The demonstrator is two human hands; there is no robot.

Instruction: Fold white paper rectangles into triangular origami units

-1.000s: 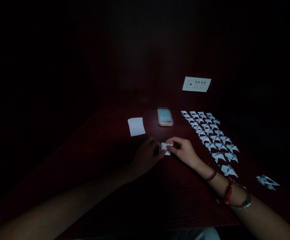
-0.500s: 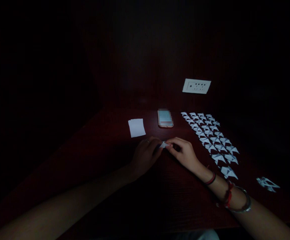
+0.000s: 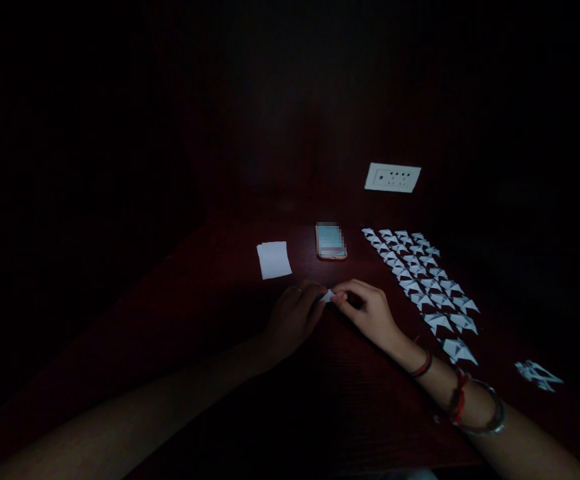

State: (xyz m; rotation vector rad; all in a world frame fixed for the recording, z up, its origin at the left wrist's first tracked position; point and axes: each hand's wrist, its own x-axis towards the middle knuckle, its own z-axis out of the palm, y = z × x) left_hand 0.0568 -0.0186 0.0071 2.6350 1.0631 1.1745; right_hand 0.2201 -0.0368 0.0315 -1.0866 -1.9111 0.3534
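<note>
Nearer than the phone (image 3: 331, 241), the left hand (image 3: 293, 312) and right hand (image 3: 370, 312) pinch the paper (image 3: 328, 296), grip closed — it now shows smaller, pointed, apparently folded further

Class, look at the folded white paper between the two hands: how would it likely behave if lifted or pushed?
The folded paper is probably light, being a small piece between the left hand and the right hand. Its folds likely make it stiffer than the flat white sheets. Its pointed outline suggests it would slide rather than roll.
</note>
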